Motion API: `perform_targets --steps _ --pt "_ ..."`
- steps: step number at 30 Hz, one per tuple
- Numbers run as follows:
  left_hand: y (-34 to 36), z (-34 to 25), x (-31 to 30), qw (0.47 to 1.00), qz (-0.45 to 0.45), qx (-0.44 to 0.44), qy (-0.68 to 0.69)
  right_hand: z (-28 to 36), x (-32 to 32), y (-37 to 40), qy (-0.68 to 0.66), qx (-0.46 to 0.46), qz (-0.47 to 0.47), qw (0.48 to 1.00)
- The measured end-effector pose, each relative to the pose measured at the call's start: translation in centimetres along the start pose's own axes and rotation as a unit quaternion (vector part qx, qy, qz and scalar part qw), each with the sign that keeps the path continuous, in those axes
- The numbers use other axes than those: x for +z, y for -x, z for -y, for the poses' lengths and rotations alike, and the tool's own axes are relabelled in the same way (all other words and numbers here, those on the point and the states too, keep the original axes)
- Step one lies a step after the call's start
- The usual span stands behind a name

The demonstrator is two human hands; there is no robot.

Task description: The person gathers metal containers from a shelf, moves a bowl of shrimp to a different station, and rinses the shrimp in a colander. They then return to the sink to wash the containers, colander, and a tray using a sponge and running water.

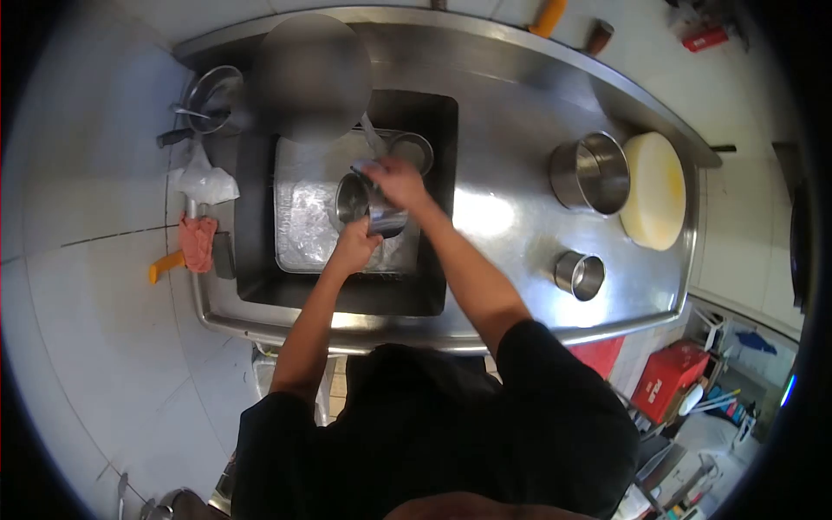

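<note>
Over the sink, my left hand grips the lower side of a shiny metal pot, which is tipped with its mouth to the left. My right hand is at the pot's upper side, fingers closed around a small pale thing near the rim that is too blurred to name. Below both hands a rectangular metal tray lies in the sink, wet and glinting. Another round metal container stands at the tray's upper right, just beyond my right hand.
On the steel counter to the right are a large metal pot, a thick round cream-coloured block and a small metal cup. Left of the sink sit a bowl with a spoon, a plastic bag and a reddish cloth.
</note>
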State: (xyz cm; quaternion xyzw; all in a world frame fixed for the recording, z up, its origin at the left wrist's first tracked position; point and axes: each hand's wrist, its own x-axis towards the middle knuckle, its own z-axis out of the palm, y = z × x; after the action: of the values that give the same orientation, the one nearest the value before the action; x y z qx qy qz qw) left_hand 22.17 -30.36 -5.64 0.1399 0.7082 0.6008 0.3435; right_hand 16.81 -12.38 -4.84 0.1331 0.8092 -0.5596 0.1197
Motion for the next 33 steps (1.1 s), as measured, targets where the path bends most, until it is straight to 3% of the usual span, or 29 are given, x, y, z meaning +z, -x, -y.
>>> perform_targets --steps 2,3,5,8,9,11,13,16,19,22,24,25,27,29,30,33 --pt "-1.0 1.0 -0.6 0.955 -0.068 0.014 0.288 -0.1 5.1 5.5 0.083 -0.214 -0.233 0.945" --pt "-1.6 5.2 -1.5 0.973 -0.072 0.010 0.219 -1.0 6.3 5.9 0.058 -0.196 -0.244 0.948" --pt "-0.6 4.6 -1.0 0.955 -0.112 0.007 0.276 -3.2 7.0 4.6 0.009 -0.165 -0.259 0.952" --pt "1.9 3.5 -1.1 0.943 -0.165 0.006 0.288 0.6 4.4 0.5 -0.078 -0.009 -0.091 0.993" --pt "2.0 3.1 -1.7 0.943 -0.179 0.006 0.282 1.0 5.3 -1.7 -0.062 -0.070 -0.118 0.989" --pt "2.2 2.7 -3.3 0.915 -0.207 -0.008 0.346 8.6 6.0 -4.2 -0.091 -0.157 -0.139 0.973" --pt "2.7 3.1 -5.1 0.894 -0.214 -0.009 0.394 16.0 7.1 -6.8 -0.026 -0.250 -0.116 0.961" --pt "3.3 5.1 -5.9 0.851 -0.251 -0.005 0.462 22.0 11.1 -14.0 0.090 -0.303 -0.064 0.947" --pt "4.7 4.5 -6.3 0.821 -0.272 0.025 0.501 23.5 16.0 -22.3 0.245 -0.317 -0.021 0.916" --pt "6.4 4.9 -7.2 0.787 -0.287 0.055 0.543 19.9 22.5 -29.9 0.385 -0.219 -0.035 0.896" --pt "6.7 3.4 -8.0 0.742 -0.314 0.050 0.590 20.8 22.9 -32.4 0.383 -0.170 0.043 0.907" --pt "6.5 3.5 -8.5 0.755 -0.317 0.065 0.571 21.9 22.5 -32.1 0.381 -0.146 0.081 0.909" --pt "5.3 7.5 -9.3 0.768 -0.342 0.069 0.537 23.4 19.9 -29.2 0.326 -0.289 -0.007 0.900" --pt "4.3 2.8 -10.8 0.694 -0.291 0.046 0.657 24.7 16.6 -23.7 0.232 -0.390 -0.071 0.888" --pt "3.3 2.9 -11.1 0.682 -0.279 0.057 0.674 24.4 15.2 -20.6 0.168 -0.421 -0.093 0.887" --pt "0.3 1.6 -10.8 0.637 -0.260 0.082 0.721 19.1 12.3 -10.1 0.057 -0.354 -0.122 0.926"
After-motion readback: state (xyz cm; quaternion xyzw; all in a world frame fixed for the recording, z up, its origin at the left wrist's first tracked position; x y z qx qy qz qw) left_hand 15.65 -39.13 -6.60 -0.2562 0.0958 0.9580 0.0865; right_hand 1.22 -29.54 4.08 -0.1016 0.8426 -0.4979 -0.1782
